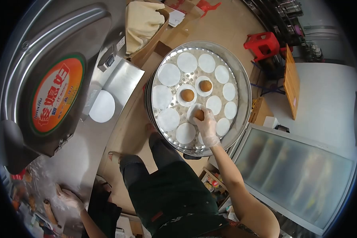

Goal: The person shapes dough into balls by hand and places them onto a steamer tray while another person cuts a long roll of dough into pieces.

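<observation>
My right hand [207, 125], in a clear plastic glove, has its fingers around a round brown dough ball [198, 115]. That ball is at a white paper round in a large metal steamer tray [248, 89] with a perforated bottom. Close by, a second brown dough ball [187, 95] and a third dough ball [205, 85] each sit on their own paper round. Several bare paper rounds, such as the left paper round [162, 97], are laid out across the tray. My left hand does not show.
Left is a steel machine [59, 91] with an orange oval label; a stack of white paper rounds [102, 106] lies beside it. A co-worker's hand [69, 198] rests on the floured worktop near a rolling pin [50, 213]. Right stand a glass-topped freezer [293, 174] and a red stool [261, 45].
</observation>
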The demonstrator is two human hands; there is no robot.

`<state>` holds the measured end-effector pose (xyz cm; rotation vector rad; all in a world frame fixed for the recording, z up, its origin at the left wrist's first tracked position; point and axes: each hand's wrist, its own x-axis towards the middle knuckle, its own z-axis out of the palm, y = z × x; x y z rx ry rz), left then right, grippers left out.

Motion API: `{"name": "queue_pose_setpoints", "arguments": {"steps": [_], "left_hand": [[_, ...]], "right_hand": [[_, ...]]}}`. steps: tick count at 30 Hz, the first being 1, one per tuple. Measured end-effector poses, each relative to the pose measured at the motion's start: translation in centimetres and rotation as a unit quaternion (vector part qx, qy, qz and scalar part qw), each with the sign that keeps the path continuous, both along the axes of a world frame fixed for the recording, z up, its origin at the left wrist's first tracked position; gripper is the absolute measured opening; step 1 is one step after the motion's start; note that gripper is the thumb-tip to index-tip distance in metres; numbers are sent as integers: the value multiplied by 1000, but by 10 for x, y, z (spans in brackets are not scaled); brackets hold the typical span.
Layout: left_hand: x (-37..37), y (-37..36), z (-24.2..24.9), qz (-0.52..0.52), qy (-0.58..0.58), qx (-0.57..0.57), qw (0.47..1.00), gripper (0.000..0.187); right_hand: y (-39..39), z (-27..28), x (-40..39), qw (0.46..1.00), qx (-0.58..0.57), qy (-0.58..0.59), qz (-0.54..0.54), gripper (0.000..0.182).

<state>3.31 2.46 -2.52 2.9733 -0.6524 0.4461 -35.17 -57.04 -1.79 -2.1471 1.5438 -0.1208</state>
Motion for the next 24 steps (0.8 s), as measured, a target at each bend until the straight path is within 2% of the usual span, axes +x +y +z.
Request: {"name": "queue_pose_setpoints", "arguments": {"steps": [3, 6, 9, 11, 12, 13, 15, 16, 17, 19, 21, 24], "left_hand": [[2, -1, 1, -9, -4, 11, 1000, 37], [-1, -8, 4, -2, -12, -6, 1000, 34], [-1, -16, 3, -14, -31, -91, 995, 32], [4, -44, 34, 79, 122, -127, 981, 26], [8, -55, 39, 23, 32, -177, 983, 19], [11, -49, 46, 83, 115, -135, 981, 14], [17, -42, 38, 54, -8, -166, 985, 11], [16, -40, 50, 63, 29, -180, 981, 13], [15, -37, 51, 85, 68, -215, 971, 15], [19, -25, 46, 48, 56, -272, 959, 23], [15, -7, 19, 51, -14, -216, 975, 32], [9, -5, 22, 85, -3, -238, 968, 38]], "right_hand": [[1, -9, 8, 999, -29, -13, 8, 64], [5, 21, 18, 997, -53, -45, 29, 61], [25, 41, 32, 986, -153, -61, 2, 56], [67, 59, 75, 976, -148, -110, 117, 54], [92, 69, 104, 964, -138, -141, 179, 53], [121, 75, 141, 925, -138, -232, 267, 52], [188, 80, 216, 863, -115, -296, 392, 53], [218, 79, 251, 837, -86, -311, 443, 54], [248, 77, 284, 837, -76, -263, 473, 56], [296, 61, 355, 820, -50, -266, 504, 58], [332, 51, 421, 827, -113, -214, 507, 58], [368, 28, 459, 838, -181, -150, 493, 55]]}}
